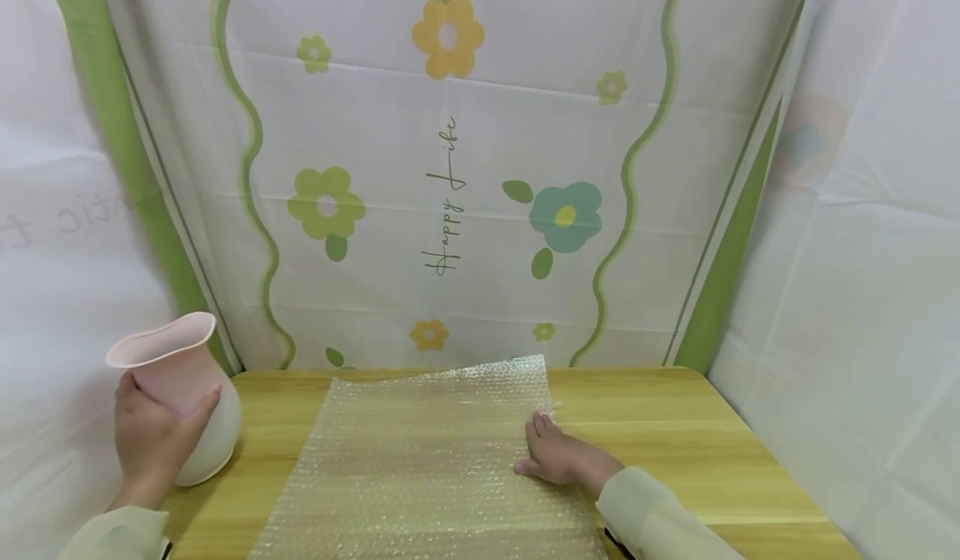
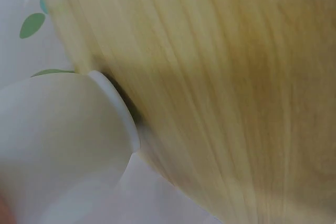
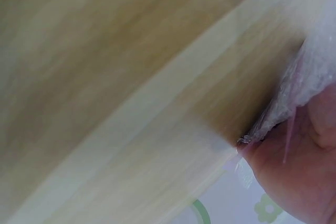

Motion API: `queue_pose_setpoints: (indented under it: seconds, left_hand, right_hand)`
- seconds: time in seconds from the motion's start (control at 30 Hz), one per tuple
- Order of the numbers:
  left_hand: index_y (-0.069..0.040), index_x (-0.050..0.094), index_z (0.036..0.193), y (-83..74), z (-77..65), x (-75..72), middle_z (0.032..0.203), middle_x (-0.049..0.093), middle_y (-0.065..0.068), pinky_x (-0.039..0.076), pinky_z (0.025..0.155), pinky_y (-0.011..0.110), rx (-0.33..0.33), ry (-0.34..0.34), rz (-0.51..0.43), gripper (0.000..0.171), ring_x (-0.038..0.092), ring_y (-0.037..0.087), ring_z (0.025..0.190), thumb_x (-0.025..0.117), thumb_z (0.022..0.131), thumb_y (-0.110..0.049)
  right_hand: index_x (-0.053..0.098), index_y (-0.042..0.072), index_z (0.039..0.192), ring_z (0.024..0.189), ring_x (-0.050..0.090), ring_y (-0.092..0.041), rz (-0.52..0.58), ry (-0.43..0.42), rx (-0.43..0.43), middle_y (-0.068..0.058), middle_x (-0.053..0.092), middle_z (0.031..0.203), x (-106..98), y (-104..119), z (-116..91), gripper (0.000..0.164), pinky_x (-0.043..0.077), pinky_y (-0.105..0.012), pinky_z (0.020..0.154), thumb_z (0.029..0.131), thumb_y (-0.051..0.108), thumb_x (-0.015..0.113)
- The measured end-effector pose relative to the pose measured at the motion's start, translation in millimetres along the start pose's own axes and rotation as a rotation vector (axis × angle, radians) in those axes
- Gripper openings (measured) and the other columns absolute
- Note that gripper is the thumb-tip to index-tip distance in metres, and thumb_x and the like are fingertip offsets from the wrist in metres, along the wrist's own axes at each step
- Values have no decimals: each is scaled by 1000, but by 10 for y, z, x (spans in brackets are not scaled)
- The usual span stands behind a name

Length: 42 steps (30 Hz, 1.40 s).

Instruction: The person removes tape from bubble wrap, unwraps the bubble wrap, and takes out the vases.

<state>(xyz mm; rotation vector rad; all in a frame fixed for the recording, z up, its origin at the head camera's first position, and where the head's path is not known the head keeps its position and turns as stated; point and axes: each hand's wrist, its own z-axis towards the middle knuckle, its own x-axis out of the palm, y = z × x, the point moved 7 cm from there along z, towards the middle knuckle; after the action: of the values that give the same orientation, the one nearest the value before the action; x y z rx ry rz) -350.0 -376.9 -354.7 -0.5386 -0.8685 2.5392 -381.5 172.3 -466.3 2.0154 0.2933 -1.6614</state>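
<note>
A pale vase (image 1: 208, 435), pinkish at its wavy, flared mouth and white lower down, leans at the table's left side. My left hand (image 1: 153, 435) grips it below the mouth, thumb on the near side. In the left wrist view, the rounded body of the vase (image 2: 63, 140) has its base rim close to the wood; whether they touch I cannot tell. A sheet of clear bubble wrap (image 1: 427, 460) lies spread over the middle. My right hand (image 1: 558, 453) holds its right edge; in the right wrist view, bubble wrap (image 3: 310, 72) runs against the fingers.
The wood-grain table (image 1: 667, 452) has a back edge against a hanging white cloth (image 1: 495, 135) with printed flowers and green wavy lines. More white cloth (image 1: 885, 310) hangs at the right, and another panel (image 1: 52, 310) stands beside the vase at the left.
</note>
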Motion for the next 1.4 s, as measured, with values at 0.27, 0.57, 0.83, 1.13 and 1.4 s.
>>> queue_pose_setpoints:
  seconds: [0.27,0.57,0.83,1.13,1.4]
  left_hand:
    - [5,37,140,44,5,0,107,50,33,31,82,57,27,-14,5,94,48,49,94,84,61,-15]
    - [8,36,139,55,10,0,104,48,37,33,80,62,83,-48,8,93,47,54,90,81,62,-18]
    - [4,31,143,136,40,0,114,47,34,31,86,60,-41,1,18,95,46,52,100,82,65,-17]
    - [6,32,141,182,56,-32,111,48,35,31,84,61,-98,-8,36,91,47,53,99,79,67,-19]
    - [8,31,140,167,71,-12,110,46,37,31,82,64,-87,-2,45,91,45,56,97,78,68,-22]
  right_hand:
    - [25,-20,142,141,12,-48,0,2,-3,-40,14,149,-7,10,-5,84,17,-52,113,98,47,51]
    - [26,-20,142,140,13,-48,-5,-2,-7,-40,15,149,-17,16,-8,84,17,-52,113,97,47,52]
    - [25,-20,142,141,13,-47,-15,-1,-5,-40,15,149,-8,3,9,84,17,-51,113,98,47,51]
    - [25,-20,142,141,13,-47,-14,4,-5,-40,14,149,5,4,11,84,17,-51,113,98,47,50]
    - [24,-21,142,141,13,-48,4,-9,-2,-41,14,149,-26,-2,-2,84,17,-50,113,98,45,52]
